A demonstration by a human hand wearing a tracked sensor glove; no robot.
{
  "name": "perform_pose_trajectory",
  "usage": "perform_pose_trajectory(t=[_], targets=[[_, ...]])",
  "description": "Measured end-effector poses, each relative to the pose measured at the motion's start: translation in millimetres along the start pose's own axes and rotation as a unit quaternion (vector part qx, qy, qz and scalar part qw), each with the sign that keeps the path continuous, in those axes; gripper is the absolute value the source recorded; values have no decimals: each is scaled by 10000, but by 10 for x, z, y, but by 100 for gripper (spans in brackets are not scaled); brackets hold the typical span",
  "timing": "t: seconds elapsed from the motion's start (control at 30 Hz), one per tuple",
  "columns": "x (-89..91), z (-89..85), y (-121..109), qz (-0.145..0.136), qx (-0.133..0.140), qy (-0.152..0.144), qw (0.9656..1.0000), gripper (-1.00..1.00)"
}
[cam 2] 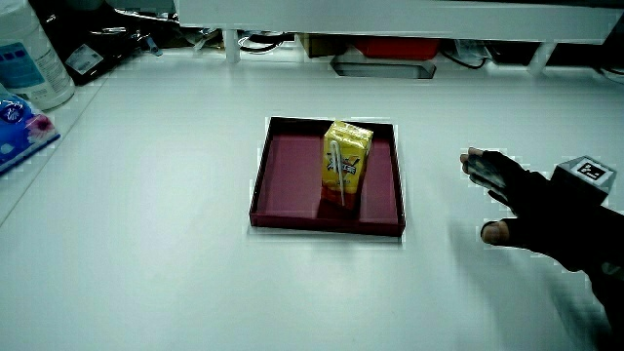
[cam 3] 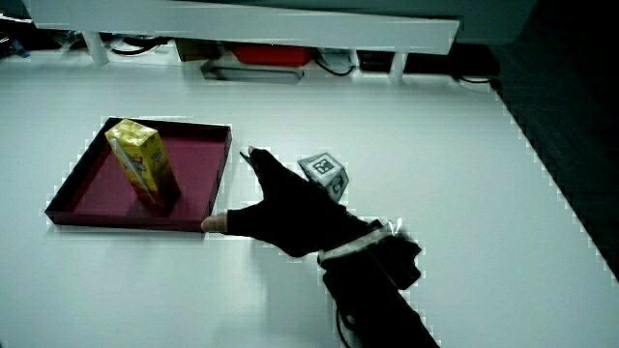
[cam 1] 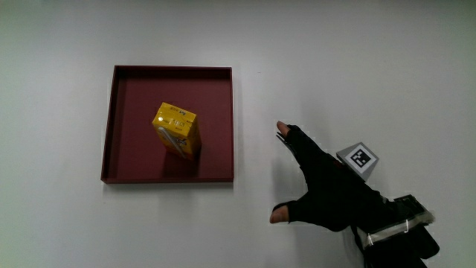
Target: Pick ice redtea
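A yellow ice red tea carton [cam 1: 177, 130] stands upright in the dark red tray [cam 1: 134, 171]; both side views show it too, carton [cam 2: 346, 163] with a straw on its face, carton [cam 3: 142, 164] near one tray wall. The gloved hand [cam 1: 312, 182] is over the bare white table beside the tray, apart from it and holding nothing. Its fingers [cam 1: 290, 138] and thumb [cam 1: 280, 215] are spread wide and point toward the tray. In a side view the thumb tip [cam 3: 215, 223] is close to the tray's corner. A patterned cube [cam 1: 358, 159] sits on the hand's back.
The tray [cam 2: 292, 219] holds only the carton. A white bottle [cam 2: 29, 58] and a blue pack [cam 2: 21, 132] stand at the table's edge in a side view. A low white partition [cam 2: 390, 15] with cables and clutter under it lines the table's end.
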Motion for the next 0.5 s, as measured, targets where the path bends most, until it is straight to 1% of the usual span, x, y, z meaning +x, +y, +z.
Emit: perform_pose_trajectory(t=[0.03,0.07,0.1,0.13,0.17,0.2,0.23,0.27,0.3,0.33,0.37,0.4,0.43,0.47,0.5], targets=[[-16,-8,22,-112,12,-87,9999,0],[-12,-18,55,-28,9,-83,10000,0],[-15,-26,83,-116,0,-134,9998,0],[-39,-41,105,-236,8,-88,9997,0],[-26,-47,141,-239,-6,-174,9996,0],[-32,-58,172,-351,24,-164,9992,0],[-41,-69,210,-325,-6,-173,9993,0],[-65,-88,247,-189,-8,-42,9998,0],[-71,-100,281,-202,-11,-49,9998,0],[-82,-110,314,-291,-27,-90,9995,0],[-68,-121,359,-110,-40,-98,9999,0],[-87,-138,387,-104,-35,-91,9999,0],[-96,-148,415,-185,-35,-173,9997,0],[-112,-163,449,-263,-59,-163,9995,0],[-114,-171,487,-253,-54,-239,9994,0]])
